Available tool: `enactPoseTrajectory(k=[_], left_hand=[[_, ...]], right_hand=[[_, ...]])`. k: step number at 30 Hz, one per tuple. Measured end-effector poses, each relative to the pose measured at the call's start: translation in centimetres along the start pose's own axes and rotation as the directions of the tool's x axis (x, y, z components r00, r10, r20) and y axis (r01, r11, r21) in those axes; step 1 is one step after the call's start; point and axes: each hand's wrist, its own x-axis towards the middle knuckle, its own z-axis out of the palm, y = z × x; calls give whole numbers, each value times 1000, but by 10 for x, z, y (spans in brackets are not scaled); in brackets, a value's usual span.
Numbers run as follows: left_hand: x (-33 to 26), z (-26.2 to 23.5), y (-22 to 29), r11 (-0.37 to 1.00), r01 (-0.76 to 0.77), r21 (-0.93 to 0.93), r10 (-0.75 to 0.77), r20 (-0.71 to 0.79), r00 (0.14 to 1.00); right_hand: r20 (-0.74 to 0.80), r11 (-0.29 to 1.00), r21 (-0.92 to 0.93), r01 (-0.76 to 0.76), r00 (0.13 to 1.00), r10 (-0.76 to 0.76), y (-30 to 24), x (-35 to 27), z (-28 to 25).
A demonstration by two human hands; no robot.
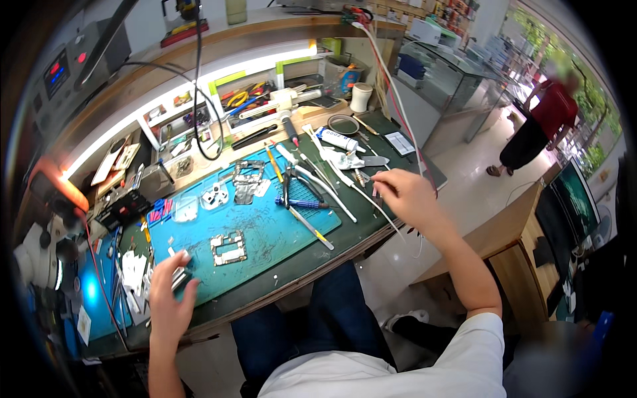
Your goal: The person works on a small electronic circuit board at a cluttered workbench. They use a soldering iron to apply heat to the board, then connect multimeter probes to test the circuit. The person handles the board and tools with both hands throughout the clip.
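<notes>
My left hand (pixel 171 295) is at the left front of the blue work mat (pixel 279 242), thumb and fingers apart. A small dark and silvery object (pixel 180 278) lies in the gap beside the fingers; I see no grip on it. Over the right end of the bench, my right hand (pixel 408 198) has thumb and fingertips pinched together. A small pale piece shows at the fingertips, too small to name. Between the hands, a phone circuit board (pixel 228 248) lies flat on the mat. Phone frame parts (pixel 248 179) rest farther back.
Pliers (pixel 286 189), a blue-handled screwdriver (pixel 302 203) and a craft knife (pixel 312 229) lie at mid-mat. A white glue tube (pixel 340 140) and cables are behind my right hand. Clear trays (pixel 213 196) hold small parts. Someone in a red top (pixel 556 106) stands at far right.
</notes>
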Motion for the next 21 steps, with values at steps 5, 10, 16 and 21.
enactPoseTrajectory(k=[5,10,16,21], left_hand=[[67,19,9,995,-89,-35,96,377,921],[78,20,6,998,-46,51,11,543,840],[83,18,7,990,-76,117,-3,565,825],[91,22,3,991,-91,98,22,551,834]], right_hand=[[74,987,-155,46,997,-34,-3,28,57],[148,936,-351,33,989,21,-2,46,82],[49,974,-226,-16,998,28,-35,62,65],[21,989,-149,-12,1000,16,-47,45,55]])
